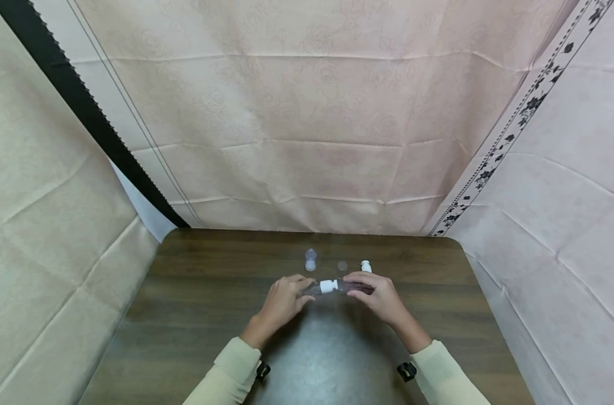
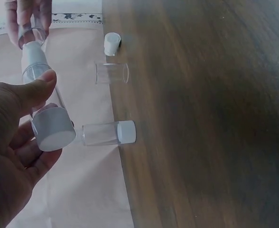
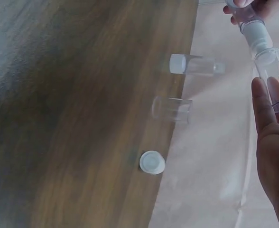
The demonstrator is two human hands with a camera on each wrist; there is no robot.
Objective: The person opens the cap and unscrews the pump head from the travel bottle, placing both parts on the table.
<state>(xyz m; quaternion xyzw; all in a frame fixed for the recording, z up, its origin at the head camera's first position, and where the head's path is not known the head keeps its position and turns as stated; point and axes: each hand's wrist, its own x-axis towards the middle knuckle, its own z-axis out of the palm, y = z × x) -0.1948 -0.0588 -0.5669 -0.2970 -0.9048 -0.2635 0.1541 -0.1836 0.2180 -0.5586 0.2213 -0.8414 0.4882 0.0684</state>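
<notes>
Our left hand curled fingers round bottle; our right hand pinched clear sleeve at bottle's white top, seemingly to keep both aligned; second bottle stood beyond held bottle

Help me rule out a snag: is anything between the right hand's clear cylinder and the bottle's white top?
Nothing visible is: the clear cylinder is right at the white top; the loose white piece sits aside.
</notes>
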